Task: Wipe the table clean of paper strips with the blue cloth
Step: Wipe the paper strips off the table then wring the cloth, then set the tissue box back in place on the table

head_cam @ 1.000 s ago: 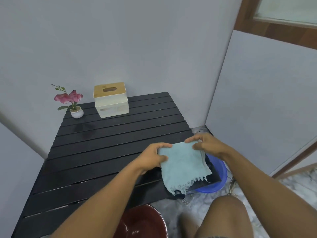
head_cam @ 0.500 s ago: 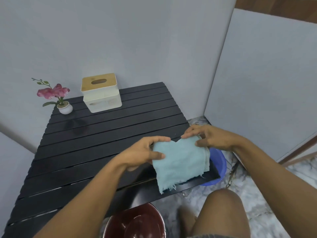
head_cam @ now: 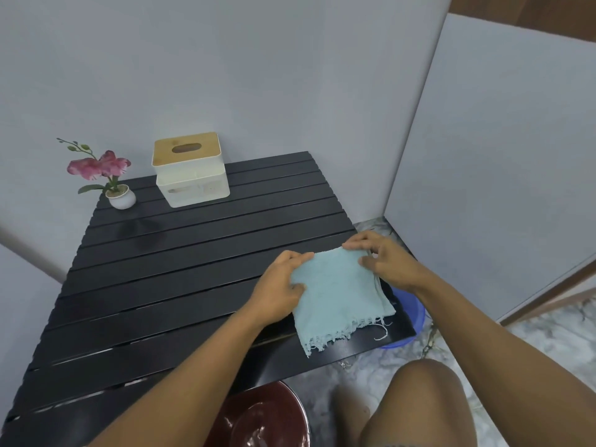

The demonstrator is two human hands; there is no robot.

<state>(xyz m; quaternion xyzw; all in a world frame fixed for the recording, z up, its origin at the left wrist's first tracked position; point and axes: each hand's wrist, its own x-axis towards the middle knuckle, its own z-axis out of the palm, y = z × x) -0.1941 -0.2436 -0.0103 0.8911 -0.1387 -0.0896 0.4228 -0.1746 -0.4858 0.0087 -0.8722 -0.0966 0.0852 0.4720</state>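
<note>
A light blue cloth [head_cam: 338, 296] with a frayed front edge lies folded on the near right corner of the black slatted table [head_cam: 180, 269]. My left hand [head_cam: 279, 290] pinches its left edge between thumb and fingers. At the cloth's far right corner my right hand [head_cam: 383, 258] holds the fabric with the fingertips. No paper strips show on the slats.
A white tissue box with a wooden lid [head_cam: 190, 169] and a small pot with a pink flower [head_cam: 111, 179] stand at the table's far left. A blue basin [head_cam: 408, 312] sits on the floor past the right edge, a dark red basin [head_cam: 261, 417] below the front edge. My knee [head_cam: 422, 404] is at lower right.
The cloth has come down from hanging at the table's corner to lying flatter on the slats. Both hands stayed on its upper corners.
</note>
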